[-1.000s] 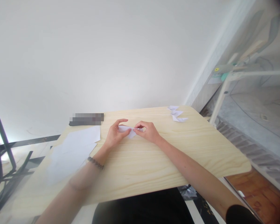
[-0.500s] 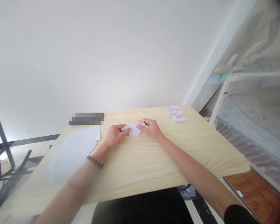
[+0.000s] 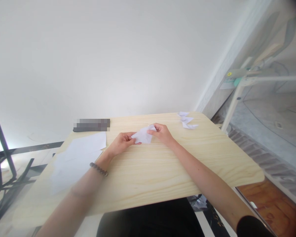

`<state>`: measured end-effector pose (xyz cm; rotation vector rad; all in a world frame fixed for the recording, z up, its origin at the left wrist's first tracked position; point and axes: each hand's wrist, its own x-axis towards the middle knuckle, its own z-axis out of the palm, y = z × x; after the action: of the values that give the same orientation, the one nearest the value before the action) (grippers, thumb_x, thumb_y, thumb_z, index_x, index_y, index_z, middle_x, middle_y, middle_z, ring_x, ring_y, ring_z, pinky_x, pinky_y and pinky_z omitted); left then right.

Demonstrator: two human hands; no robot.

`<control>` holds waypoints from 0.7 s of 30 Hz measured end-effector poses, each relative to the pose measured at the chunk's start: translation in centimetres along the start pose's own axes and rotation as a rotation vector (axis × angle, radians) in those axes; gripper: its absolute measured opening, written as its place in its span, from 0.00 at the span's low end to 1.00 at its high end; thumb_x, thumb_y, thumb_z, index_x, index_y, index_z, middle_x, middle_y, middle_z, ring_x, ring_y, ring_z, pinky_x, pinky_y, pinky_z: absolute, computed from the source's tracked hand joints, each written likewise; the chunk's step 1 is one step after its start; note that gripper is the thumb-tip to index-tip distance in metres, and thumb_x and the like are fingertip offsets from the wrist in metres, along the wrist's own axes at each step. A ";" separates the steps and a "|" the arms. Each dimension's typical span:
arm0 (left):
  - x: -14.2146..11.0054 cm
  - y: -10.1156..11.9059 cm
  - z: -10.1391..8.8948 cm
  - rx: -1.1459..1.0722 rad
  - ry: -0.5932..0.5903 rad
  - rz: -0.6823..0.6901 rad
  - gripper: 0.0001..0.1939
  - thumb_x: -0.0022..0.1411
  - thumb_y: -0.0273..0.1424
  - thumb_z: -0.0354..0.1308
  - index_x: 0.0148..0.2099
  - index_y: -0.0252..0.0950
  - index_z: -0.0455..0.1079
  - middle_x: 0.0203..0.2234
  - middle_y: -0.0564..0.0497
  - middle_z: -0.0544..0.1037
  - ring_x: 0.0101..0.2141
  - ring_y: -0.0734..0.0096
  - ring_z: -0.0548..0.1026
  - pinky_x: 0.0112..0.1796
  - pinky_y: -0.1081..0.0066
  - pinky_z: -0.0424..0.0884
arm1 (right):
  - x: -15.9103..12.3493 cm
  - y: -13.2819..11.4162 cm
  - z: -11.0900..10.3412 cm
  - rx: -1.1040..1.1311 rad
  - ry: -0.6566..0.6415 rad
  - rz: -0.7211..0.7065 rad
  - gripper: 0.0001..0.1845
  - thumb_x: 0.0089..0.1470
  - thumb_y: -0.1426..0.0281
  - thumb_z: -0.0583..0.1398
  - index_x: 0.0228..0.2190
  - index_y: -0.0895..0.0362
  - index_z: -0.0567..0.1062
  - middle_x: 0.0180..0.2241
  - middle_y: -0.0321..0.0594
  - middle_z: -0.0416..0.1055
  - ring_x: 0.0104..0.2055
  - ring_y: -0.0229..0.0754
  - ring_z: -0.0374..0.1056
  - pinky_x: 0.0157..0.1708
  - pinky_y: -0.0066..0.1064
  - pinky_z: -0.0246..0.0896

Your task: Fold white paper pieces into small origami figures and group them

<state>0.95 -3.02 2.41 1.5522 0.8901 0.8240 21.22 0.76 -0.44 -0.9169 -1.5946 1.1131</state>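
A small piece of folded white paper [image 3: 144, 135] is held up between my two hands, over the middle of the table. My left hand [image 3: 122, 143] pinches its left end, thumb in front and a finger showing below the lower edge. At the upper right corner, my right hand [image 3: 161, 133] grips the paper between thumb and fingers. The individual folds are too faint to make out. Several folded white paper shapes with pointed ends [image 3: 187, 121] lie at the table's back right.
Loose white sheets [image 3: 76, 158] overlap on the left of the wooden table [image 3: 148, 177]. A dark, blurred-out object [image 3: 91, 125] lies at the back left edge. Behind the table rises a white wall [image 3: 138, 59]. A white frame [image 3: 233, 105] stands at the right, a black chair [image 3: 1, 154] at the left.
The folded paper has tilted, its right end raised, and more of its face shows. My right hand has moved slightly right and up; my left hand has shifted slightly.
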 end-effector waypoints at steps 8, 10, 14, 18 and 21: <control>0.4 -1.5 -1.0 0.090 0.276 -0.069 0.21 0.46 0.39 0.60 0.41 0.32 0.69 0.28 0.48 0.78 0.30 0.66 0.75 0.35 0.69 0.69 | -0.2 -0.2 0.5 -0.012 -0.010 -0.018 0.12 0.40 0.64 0.61 0.27 0.59 0.70 0.27 0.35 0.69 0.29 0.35 0.65 0.29 0.26 0.60; 0.5 -1.6 -1.2 0.080 0.289 -0.075 0.21 0.46 0.39 0.60 0.41 0.32 0.69 0.30 0.47 0.77 0.30 0.66 0.75 0.35 0.69 0.69 | -0.1 -0.2 0.4 0.007 -0.026 -0.010 0.12 0.40 0.65 0.61 0.29 0.59 0.71 0.29 0.36 0.71 0.31 0.36 0.66 0.31 0.27 0.61; 0.5 -1.5 -1.4 0.023 0.196 -0.065 0.23 0.48 0.39 0.58 0.45 0.30 0.67 0.34 0.46 0.76 0.34 0.65 0.74 0.40 0.66 0.68 | 0.1 0.0 -0.7 0.071 -0.082 0.059 0.15 0.42 0.67 0.59 0.35 0.60 0.72 0.33 0.40 0.72 0.33 0.38 0.68 0.33 0.30 0.64; 0.4 -1.5 -1.5 0.011 0.110 -0.060 0.25 0.49 0.37 0.57 0.48 0.31 0.65 0.35 0.46 0.76 0.35 0.65 0.74 0.42 0.65 0.66 | 0.2 0.2 -1.7 0.138 -0.191 0.105 0.17 0.45 0.69 0.57 0.39 0.60 0.70 0.36 0.41 0.72 0.36 0.39 0.68 0.36 0.31 0.65; 0.4 -1.7 -1.6 0.021 0.107 -0.065 0.24 0.50 0.36 0.57 0.49 0.31 0.65 0.32 0.48 0.76 0.35 0.65 0.74 0.42 0.64 0.65 | 0.1 0.2 -1.7 0.160 -0.205 0.120 0.16 0.45 0.69 0.56 0.39 0.60 0.71 0.37 0.41 0.71 0.37 0.39 0.68 0.36 0.32 0.66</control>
<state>-0.44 -1.75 0.99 1.5010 1.0244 0.8599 22.85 1.36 -0.36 -0.8223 -1.6024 1.4358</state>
